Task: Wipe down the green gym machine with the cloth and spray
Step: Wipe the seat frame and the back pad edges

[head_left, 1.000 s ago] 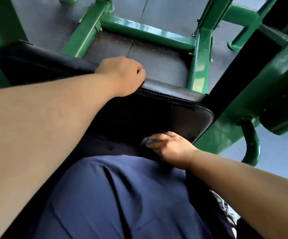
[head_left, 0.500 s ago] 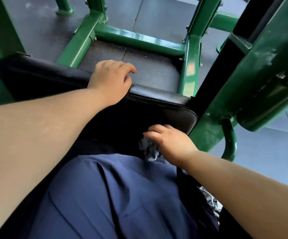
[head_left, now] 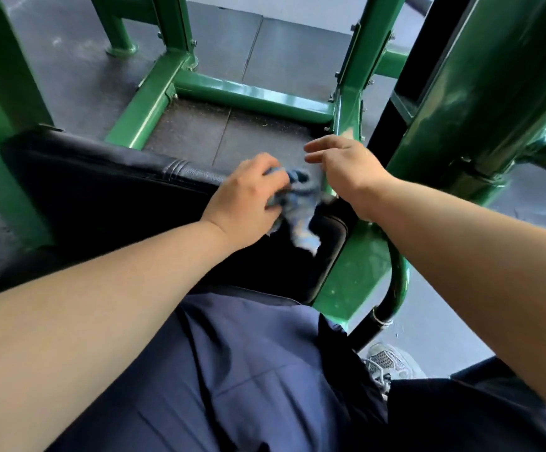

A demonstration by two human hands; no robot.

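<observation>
A crumpled blue-grey cloth point(head_left: 297, 203) hangs blurred over the far right corner of the black seat pad point(head_left: 102, 190) of the green gym machine point(head_left: 252, 94). My left hand point(head_left: 249, 200) grips the cloth's upper end, fingers curled round it. My right hand point(head_left: 343, 168) hovers just right of the cloth with its fingers spread and straight, holding nothing. No spray bottle is in view.
A thick green upright point(head_left: 461, 102) and a curved green and black handle point(head_left: 392, 288) stand close on the right. Green base bars frame dark rubber floor point(head_left: 226, 132) beyond the pad. My navy trousers point(head_left: 232, 370) and a grey shoe point(head_left: 389, 360) fill the bottom.
The cloth has passed from my right hand to my left. My left hand left the pad's far edge and moved right; my right hand rose from the pad's near side and let go.
</observation>
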